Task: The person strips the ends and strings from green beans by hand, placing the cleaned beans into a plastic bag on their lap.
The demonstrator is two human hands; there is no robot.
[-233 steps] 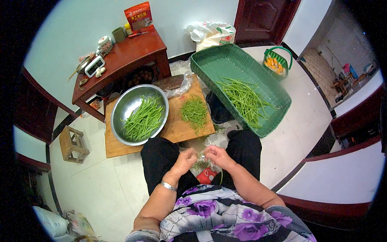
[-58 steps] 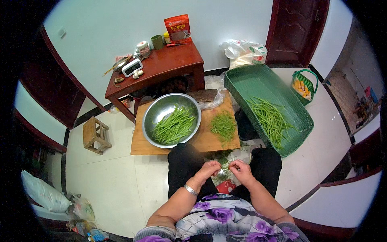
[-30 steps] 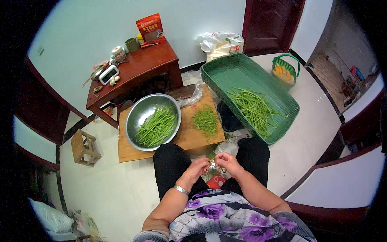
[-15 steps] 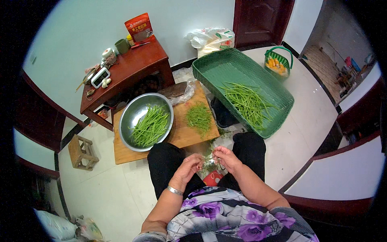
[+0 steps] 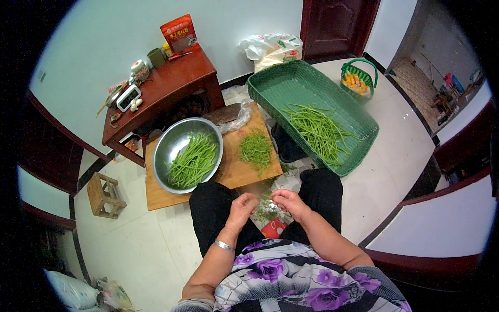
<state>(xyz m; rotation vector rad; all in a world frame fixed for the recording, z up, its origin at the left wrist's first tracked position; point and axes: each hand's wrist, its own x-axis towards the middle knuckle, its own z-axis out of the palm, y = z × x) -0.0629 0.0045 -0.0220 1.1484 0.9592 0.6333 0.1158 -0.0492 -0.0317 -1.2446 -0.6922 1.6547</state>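
Blurring between hands (image 5: 266, 204): thin green bean (image 5: 266, 196)

We are in a home, preparing vegetables on the tiled floor. Just ahead of our left hand (image 5: 242, 207) lies a wooden board (image 5: 228, 171) carrying a steel bowl (image 5: 179, 148) of green beans. Beyond our right hand (image 5: 289, 202) sits a green woven tray (image 5: 291, 88). Farther off stand a red wooden side table (image 5: 171, 83) with household clutter and a panelled door (image 5: 335, 23).
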